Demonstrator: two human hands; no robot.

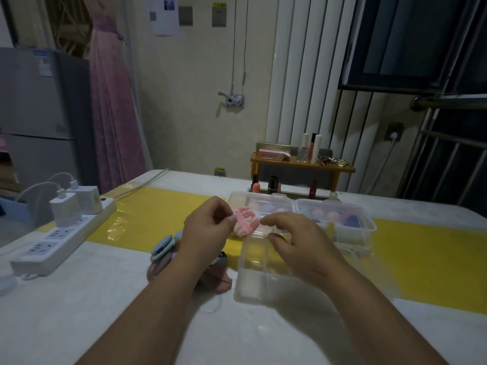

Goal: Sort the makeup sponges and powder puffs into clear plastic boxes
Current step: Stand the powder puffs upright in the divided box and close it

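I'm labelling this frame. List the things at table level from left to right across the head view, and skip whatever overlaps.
From the left: power strip → stacked round puffs → left hand → pink striped puff → right hand.

A pink striped puff (246, 224) tilts by the near clear box (263, 283). Round sponges (319, 214) lie in the far clear boxes (367, 225).

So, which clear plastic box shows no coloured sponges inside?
The nearest clear plastic box, under the right hand: it looks empty, while the two boxes behind it hold coloured sponges.
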